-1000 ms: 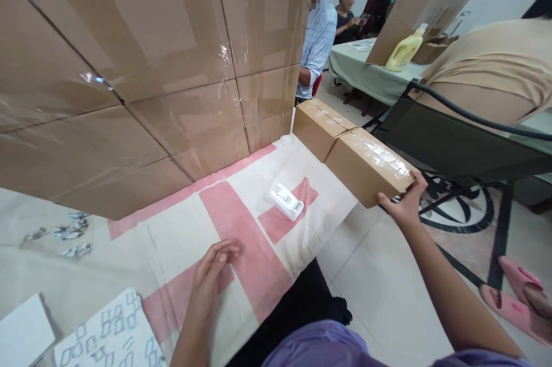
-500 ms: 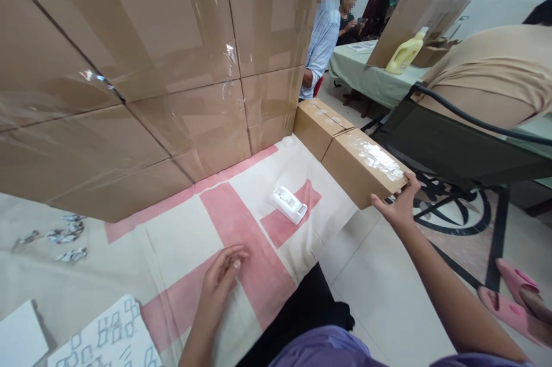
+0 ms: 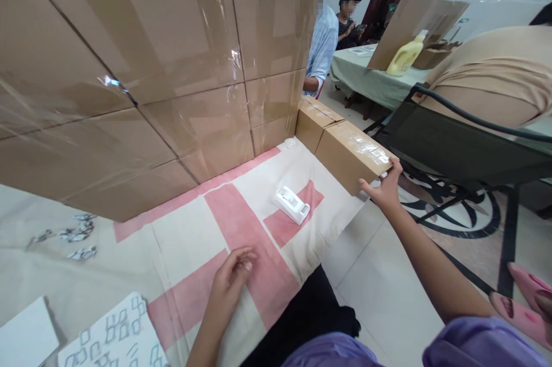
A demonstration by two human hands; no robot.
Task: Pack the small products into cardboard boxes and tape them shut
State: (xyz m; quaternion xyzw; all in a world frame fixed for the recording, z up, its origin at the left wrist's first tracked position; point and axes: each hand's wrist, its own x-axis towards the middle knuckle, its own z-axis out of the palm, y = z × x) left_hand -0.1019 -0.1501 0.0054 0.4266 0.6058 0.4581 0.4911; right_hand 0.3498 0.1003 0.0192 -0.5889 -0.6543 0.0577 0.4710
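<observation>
My right hand (image 3: 385,187) grips the near end of a long cardboard box (image 3: 340,154) with shiny clear tape on top, thumb on one side and fingers at the top edge. That box butts against another cardboard box (image 3: 314,114) at the table's right edge. My left hand (image 3: 236,269) rests over the red and white cloth (image 3: 224,211), fingers loosely curled and thumb apart, holding nothing. Between my hands and the boxes lies a small white plastic device (image 3: 291,204).
A tall wall of taped cardboard boxes (image 3: 181,56) stands along the table's back. Doodled paper (image 3: 116,332), a white sheet (image 3: 28,332) and crumpled scraps (image 3: 80,232) lie left. One person sits behind the wall. A folding chair (image 3: 470,137) and yellow bottle (image 3: 406,56) are right.
My right hand has moved left and away from me, and the long box has shifted with it toward the box wall. My left hand keeps its curled pose. The view has shifted slightly.
</observation>
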